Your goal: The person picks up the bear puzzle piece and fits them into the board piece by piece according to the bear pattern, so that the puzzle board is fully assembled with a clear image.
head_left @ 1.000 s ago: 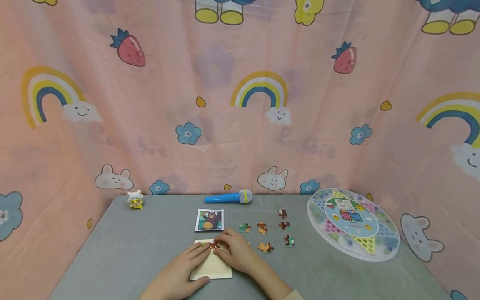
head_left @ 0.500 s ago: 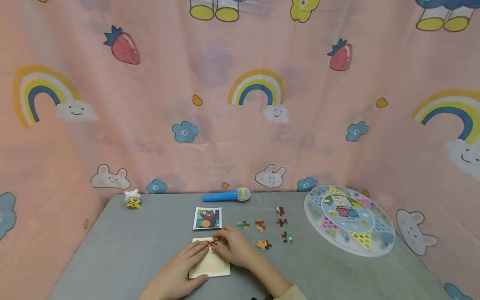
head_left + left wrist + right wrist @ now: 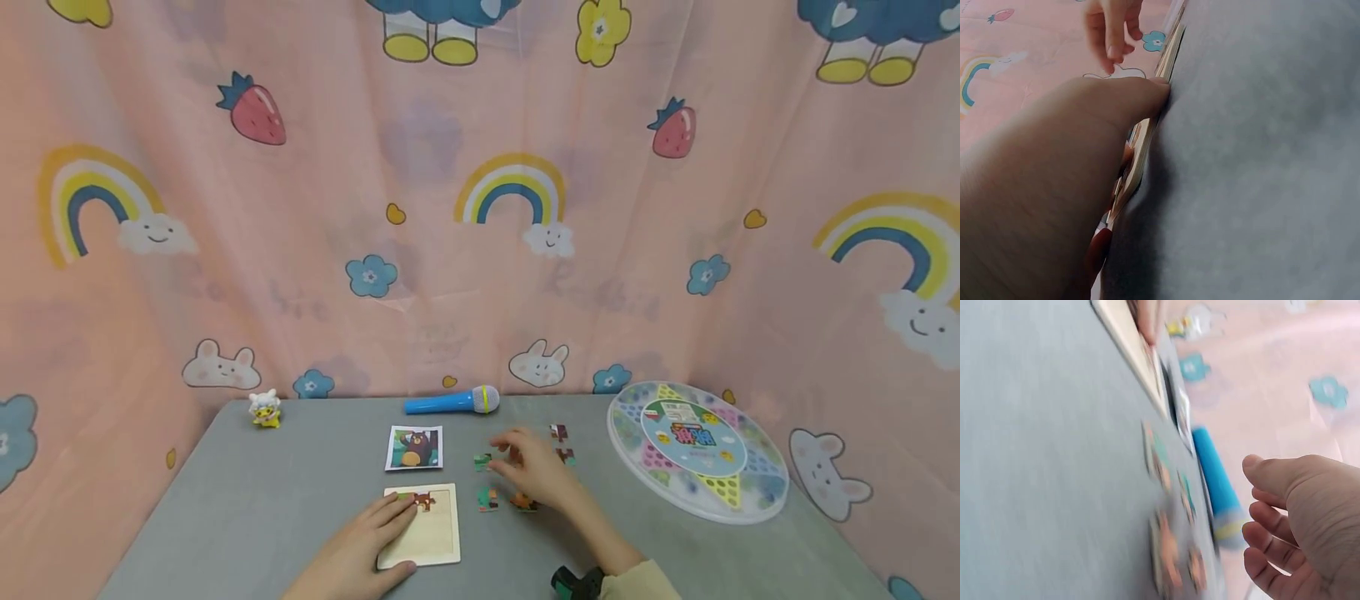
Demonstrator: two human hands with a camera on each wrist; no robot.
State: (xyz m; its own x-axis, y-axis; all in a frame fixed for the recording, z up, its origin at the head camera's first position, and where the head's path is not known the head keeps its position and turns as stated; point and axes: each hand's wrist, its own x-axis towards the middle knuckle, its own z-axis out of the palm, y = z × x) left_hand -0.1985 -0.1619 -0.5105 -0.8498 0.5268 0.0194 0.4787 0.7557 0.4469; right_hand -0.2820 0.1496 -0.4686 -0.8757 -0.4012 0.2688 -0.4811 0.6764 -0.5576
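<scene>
My left hand [image 3: 367, 542] rests with extended fingers on the wooden puzzle tray [image 3: 435, 537], its thumb along the near edge. Inside the tray's top end lies a brown puzzle piece [image 3: 426, 500], partly covered by the fingertips, with some green beside it. My right hand [image 3: 536, 468] hovers over loose pieces to the right of the tray. In the right wrist view, the bent fingers of this hand [image 3: 1310, 512] and its thumb are apart, holding nothing. Below it are a green-and-brown piece [image 3: 487, 500], an orange-brown piece [image 3: 522, 502] and a green piece [image 3: 482, 462].
Behind the tray lies a bear picture card [image 3: 414, 448], with a blue toy microphone [image 3: 450, 402] farther back. More pieces [image 3: 558, 432] sit right of my right hand. A round game board [image 3: 697, 454] occupies the right side; a small figurine [image 3: 265, 408] stands back left.
My right hand has left the tray and moved right and away over the loose pieces, uncovering a green-and-brown one. The left hand stays on the tray. The head view shifts slightly.
</scene>
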